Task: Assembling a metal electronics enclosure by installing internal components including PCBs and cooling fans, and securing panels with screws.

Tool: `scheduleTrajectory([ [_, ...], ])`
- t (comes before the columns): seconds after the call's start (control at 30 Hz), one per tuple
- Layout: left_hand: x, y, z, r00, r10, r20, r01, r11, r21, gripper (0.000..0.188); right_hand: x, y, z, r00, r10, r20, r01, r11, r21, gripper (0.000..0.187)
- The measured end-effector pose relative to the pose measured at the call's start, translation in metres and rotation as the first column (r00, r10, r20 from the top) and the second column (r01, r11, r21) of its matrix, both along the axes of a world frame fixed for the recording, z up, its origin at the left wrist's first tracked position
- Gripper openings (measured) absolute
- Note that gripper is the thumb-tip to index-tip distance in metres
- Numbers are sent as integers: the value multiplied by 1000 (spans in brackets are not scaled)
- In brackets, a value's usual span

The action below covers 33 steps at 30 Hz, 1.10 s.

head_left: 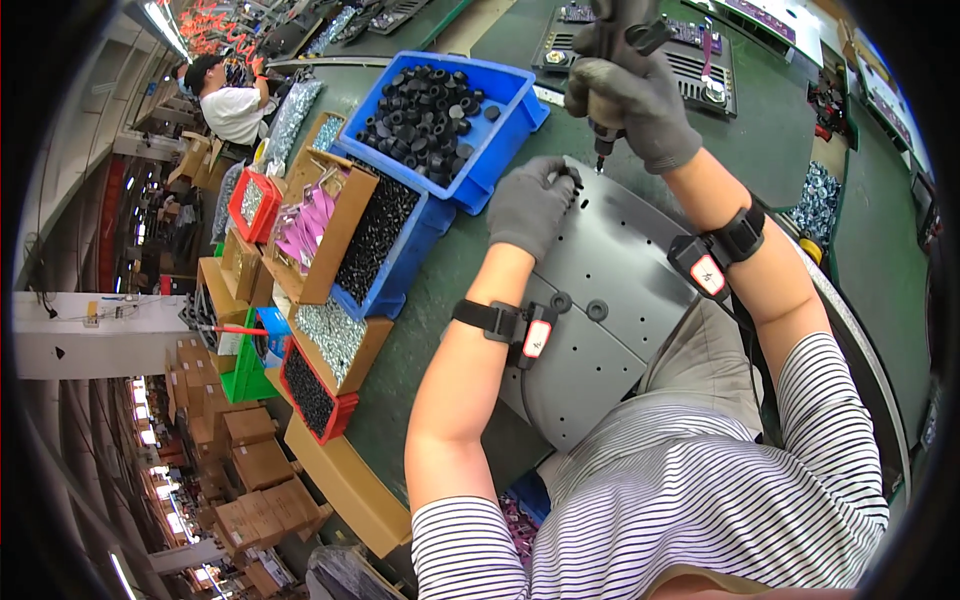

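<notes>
Dark handheld power screwdriver held upright over the far corner of a grey sheet-metal panel

The screwdriver is gripped by the grey-gloved right hand, its fingers wrapped closely round the body, its bit pointed down at the panel's far corner. The grey-gloved left hand is set at the panel's far left edge, fingers curled in; whether anything small is pinched there cannot be told. The panel is seen over the dark green tabletop, in front of the torso. Two black ring-shaped pieces are seen on its middle, whether fastened or not being unclear. Most of its small holes are seen bare, so an early stage is judged, with much left unfilled. Left of the panel, black rubber-like caps are held in a blue plastic tray
</notes>
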State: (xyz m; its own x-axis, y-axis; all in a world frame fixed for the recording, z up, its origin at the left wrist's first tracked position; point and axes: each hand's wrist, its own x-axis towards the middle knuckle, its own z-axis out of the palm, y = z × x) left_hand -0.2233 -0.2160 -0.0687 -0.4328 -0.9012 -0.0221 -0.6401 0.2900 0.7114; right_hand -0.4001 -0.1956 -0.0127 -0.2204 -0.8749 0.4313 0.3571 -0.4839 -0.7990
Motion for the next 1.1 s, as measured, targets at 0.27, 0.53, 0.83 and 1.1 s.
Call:
scheduleTrajectory([
  [0.27, -2, -2, -22, 998, -25, 50, 30, 994, -106, 33, 22, -30, -10, 998, 42, -39, -41, 998, 38, 30],
  [0.53, -3, 1, -16, 992, -5, 123, 27, 983, -180, 34, 36, -39, -30, 976, 154, -155, -139, 985, 104, 32],
  [0.83, 30, 2, 20, 911, 235, -338, -75, 902, 425, 34, 31, -40, -25, 944, 260, -201, -222, 956, 193, 26],
  [1.1, 101, 77, 66, 692, 509, -512, 60, 666, 743, 39, 26, -38, -25, 934, 343, -103, -331, 937, 112, 37],
])
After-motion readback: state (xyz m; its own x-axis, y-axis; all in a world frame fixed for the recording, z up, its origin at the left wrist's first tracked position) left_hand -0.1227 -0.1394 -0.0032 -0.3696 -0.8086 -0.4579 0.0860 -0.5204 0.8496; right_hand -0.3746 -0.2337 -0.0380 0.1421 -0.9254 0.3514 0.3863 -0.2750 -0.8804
